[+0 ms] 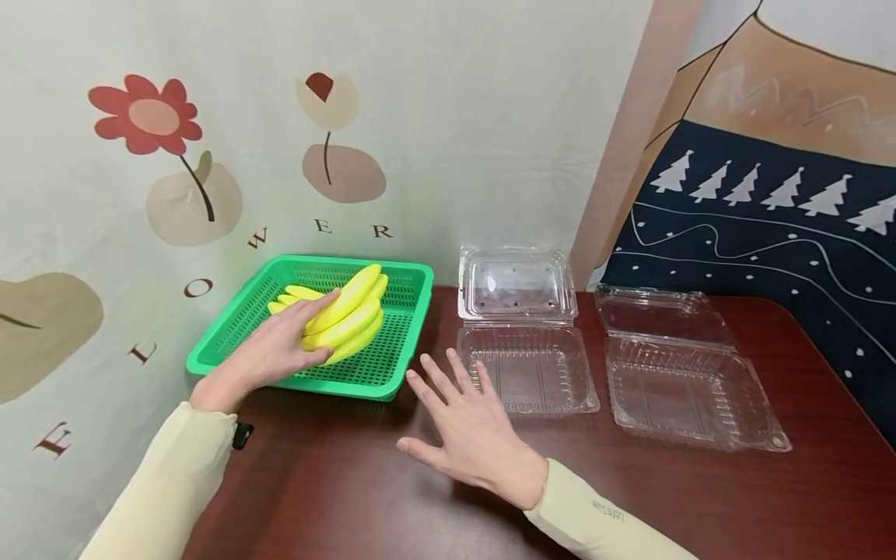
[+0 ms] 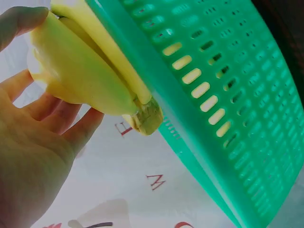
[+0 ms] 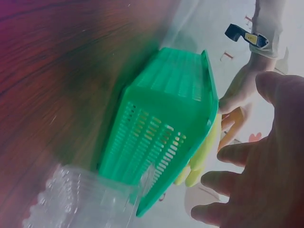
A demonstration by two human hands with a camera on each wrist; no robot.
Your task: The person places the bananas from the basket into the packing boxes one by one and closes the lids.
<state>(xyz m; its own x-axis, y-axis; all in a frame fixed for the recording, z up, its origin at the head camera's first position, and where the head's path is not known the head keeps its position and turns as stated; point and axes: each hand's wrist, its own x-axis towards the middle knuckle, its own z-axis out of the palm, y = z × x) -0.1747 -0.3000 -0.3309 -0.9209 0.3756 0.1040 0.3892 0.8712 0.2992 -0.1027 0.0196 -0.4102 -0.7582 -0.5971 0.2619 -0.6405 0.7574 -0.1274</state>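
My left hand (image 1: 283, 342) grips a bunch of yellow bananas (image 1: 353, 315) over the green plastic basket (image 1: 408, 330), thumb on the near side. In the left wrist view, the fingers curl round the bananas (image 2: 78, 66) and their brown stem end shows by the basket's rim. More yellow banana tips (image 1: 285, 298) show left of the hand, partly hidden by it. My right hand (image 1: 476, 435) hovers with spread fingers between the basket and a clear plastic clamshell box (image 1: 532, 373), holding nothing. In the right wrist view its fingers point towards the basket's side (image 3: 152, 137).
A second clear clamshell box (image 1: 689, 397) stands to the right of the first, both with lids raised at the back. All of it is on a dark red-brown wooden table (image 1: 336, 474). A printed cloth (image 1: 448, 117) hangs close behind.
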